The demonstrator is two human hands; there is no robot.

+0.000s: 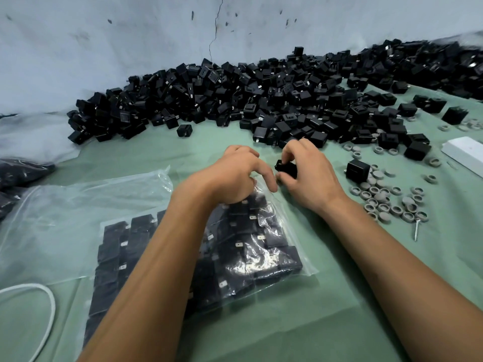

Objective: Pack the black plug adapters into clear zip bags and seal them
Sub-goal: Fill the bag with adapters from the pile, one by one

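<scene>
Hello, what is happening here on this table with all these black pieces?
A person is packing black plug adapters into a clear zip bag on a green-covered table. The right hand pinches one adapter just beside the bag's top. The left hand grips the bag's top edge. The bag already holds many adapters and is not yet sealed. A big pile of adapters waits behind, and small grey rings lie on the right.

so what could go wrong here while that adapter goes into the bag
1. The bag already looks packed with adapters; pushing in the adapter pinched by the right hand may leave too little slack to seal.
2. The left hand grips only the bag's edge, so the mouth could slip shut.
3. The grey caps and a screw lie close and could get swept in.
</scene>
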